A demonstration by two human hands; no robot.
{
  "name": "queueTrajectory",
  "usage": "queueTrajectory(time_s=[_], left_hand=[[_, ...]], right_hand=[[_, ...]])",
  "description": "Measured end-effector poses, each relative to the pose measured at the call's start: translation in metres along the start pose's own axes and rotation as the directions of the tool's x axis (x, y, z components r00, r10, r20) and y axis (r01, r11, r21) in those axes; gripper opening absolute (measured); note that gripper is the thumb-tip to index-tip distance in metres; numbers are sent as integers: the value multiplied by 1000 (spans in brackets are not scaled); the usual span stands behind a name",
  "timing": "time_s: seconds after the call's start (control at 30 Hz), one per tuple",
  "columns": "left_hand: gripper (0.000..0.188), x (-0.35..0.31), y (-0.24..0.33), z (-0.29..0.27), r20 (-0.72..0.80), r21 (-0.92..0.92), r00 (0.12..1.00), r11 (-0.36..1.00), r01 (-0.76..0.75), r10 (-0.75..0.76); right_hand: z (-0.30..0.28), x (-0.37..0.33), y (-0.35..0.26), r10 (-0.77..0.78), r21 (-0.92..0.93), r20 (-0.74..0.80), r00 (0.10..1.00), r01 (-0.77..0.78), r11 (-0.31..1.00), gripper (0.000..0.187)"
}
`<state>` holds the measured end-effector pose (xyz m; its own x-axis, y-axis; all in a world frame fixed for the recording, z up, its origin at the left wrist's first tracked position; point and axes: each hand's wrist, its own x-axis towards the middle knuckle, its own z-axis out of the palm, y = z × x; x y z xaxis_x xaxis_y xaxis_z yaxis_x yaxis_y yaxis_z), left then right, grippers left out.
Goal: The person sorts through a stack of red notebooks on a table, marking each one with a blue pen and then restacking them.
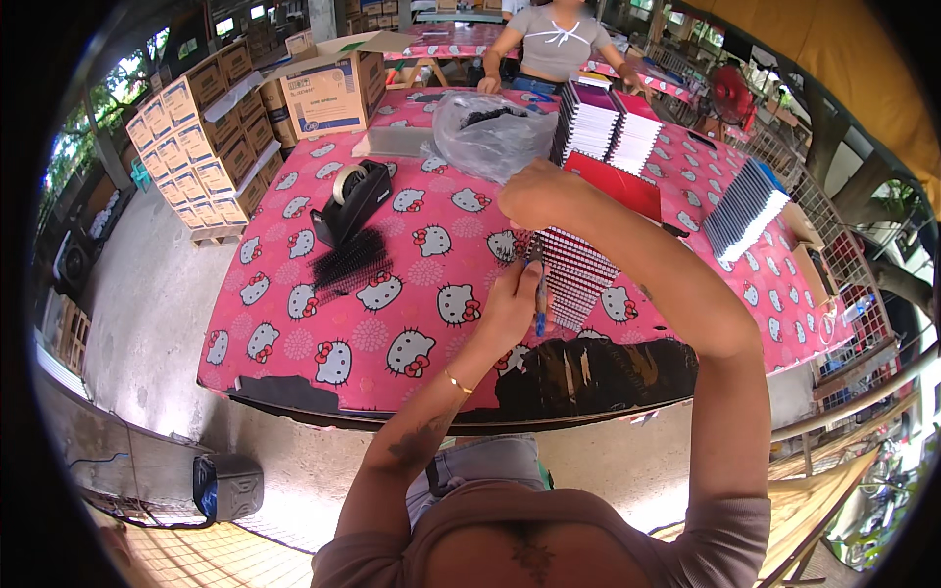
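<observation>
My left hand [518, 302] is closed around a slim pair of pliers [540, 321] with a blue handle end, its tip pointing away from me. Just beyond it, my right hand [541, 196] is bent into a fist, knuckles up, near the pliers' tip; what its fingers hold is hidden. Beside and under both hands lies a stack of spiral-bound notebooks [580, 279], their bound edges making dark red and white rows. A red-covered notebook [616, 186] lies behind my right wrist. Loose black plastic binding coils [351, 263] are piled to the left.
A black tape dispenser [355, 201] stands behind the coils. Farther back are a clear plastic bag [490, 137] with black coils and upright notebook stacks [590, 120]. Another stack [747, 211] leans at right. Cartons [201, 132] are piled left. A person [559, 44] stands across the pink-covered table [392, 323].
</observation>
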<state>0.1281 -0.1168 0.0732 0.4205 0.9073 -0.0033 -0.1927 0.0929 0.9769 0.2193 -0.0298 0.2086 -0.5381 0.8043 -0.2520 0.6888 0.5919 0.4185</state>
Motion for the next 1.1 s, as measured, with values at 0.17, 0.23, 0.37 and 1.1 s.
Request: queueTrajectory(time_s=[0.17, 0.23, 0.37, 1.1], left_hand=[[43, -3, -4, -1, -15, -90, 999, 995, 32, -34], [44, 1, -3, -3, -27, -92, 999, 995, 31, -33], [45, 2, -2, 0, -39, -60, 999, 998, 20, -22], [34, 2, 2, -1, -31, 21, 999, 999, -33, 34]], right_hand=[[-3, 0, -10, -43, 0, -28, 999, 43, 999, 18], [-4, 0, -16, -42, 3, -2, 999, 42, 999, 18], [5, 1, -14, -24, -74, -12, 1000, 23, 997, 18], [3, 2, -17, -8, -90, 79, 997, 15, 996, 14]])
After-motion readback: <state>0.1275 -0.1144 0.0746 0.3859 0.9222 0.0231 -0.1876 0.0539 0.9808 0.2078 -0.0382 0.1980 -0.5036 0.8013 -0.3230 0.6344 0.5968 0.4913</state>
